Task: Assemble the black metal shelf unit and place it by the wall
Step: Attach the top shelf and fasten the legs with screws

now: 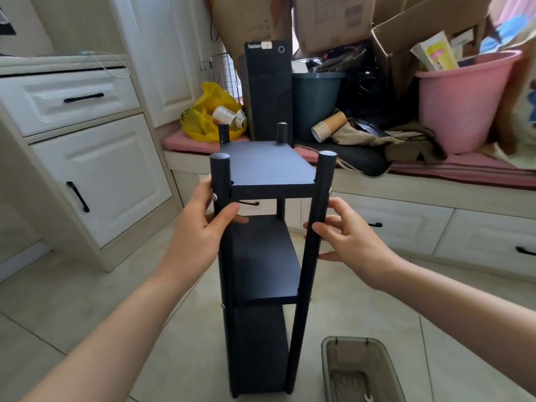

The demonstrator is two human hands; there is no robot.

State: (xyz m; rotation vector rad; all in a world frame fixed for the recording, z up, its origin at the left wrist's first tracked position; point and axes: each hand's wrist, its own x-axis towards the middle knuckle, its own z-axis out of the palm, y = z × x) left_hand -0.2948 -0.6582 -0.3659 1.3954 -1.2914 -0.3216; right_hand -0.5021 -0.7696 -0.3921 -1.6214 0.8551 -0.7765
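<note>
Black metal three-tier shelf unit (pixel 269 166) stands upright on beige tile floor (pixel 87 300), long axis vertical, btwn hands: left hand (pixel 200 227) grips front-left post (pixel 219 175), right hand (pixel 348 236) curls loosely round front-right post (pixel 322 181); both equally near.

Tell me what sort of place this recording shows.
Probably a room in a home, used partly for storage: white cabinet drawers, a pink-cushioned bench piled with cardboard boxes, and a pink plastic tub.
</note>
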